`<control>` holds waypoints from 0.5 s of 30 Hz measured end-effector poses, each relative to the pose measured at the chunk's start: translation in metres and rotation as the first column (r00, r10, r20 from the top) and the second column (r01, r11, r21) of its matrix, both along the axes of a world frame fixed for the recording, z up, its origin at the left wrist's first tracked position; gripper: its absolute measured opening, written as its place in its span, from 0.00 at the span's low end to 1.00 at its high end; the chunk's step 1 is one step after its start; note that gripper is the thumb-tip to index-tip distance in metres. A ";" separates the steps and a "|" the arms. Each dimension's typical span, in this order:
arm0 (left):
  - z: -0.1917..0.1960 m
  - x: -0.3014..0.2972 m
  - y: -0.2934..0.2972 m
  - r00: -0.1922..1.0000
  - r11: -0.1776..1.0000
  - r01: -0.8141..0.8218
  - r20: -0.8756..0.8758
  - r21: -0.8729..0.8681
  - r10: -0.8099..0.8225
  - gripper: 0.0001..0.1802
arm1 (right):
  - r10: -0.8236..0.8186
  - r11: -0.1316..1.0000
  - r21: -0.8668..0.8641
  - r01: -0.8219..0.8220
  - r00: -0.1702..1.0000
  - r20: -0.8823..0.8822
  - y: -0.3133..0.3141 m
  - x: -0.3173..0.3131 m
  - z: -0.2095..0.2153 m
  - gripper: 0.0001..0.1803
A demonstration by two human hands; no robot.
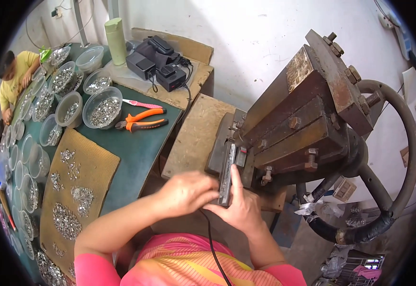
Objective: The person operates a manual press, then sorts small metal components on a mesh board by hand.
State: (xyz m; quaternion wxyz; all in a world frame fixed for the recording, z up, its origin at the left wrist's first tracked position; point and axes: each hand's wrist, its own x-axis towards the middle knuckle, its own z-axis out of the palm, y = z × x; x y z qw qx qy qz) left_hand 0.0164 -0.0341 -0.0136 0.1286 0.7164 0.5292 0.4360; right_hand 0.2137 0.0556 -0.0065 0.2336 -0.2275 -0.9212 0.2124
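A narrow dark metal bar [226, 177], its length lined with what look like small bright metal bits, is in front of the heavy press [294, 128]. My right hand [240, 209] grips the near end of this bar, with the index finger stretched along its right side. On the bar's left, my left hand [188, 191] is closed, its fingertips pinched together close to the near end. Whatever those fingertips hold is too small or hidden to tell. A short block with a red mark [241, 153] sits against the far right of the bar.
A large handwheel [410, 143] is on the right. Left, a green table [136, 148] bears plastic tubs [104, 106] of small metal parts, a brown mat [98, 157] with loose piles, orange-handled pliers [143, 119] and a green bottle [116, 42]. Another person [20, 71] sits far left.
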 end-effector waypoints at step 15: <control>-0.012 0.004 -0.016 0.996 0.993 0.052 0.075 -0.109 -0.043 0.17 | -0.790 0.484 -0.855 0.187 0.513 -0.335 -0.003 0.144 -0.064 0.44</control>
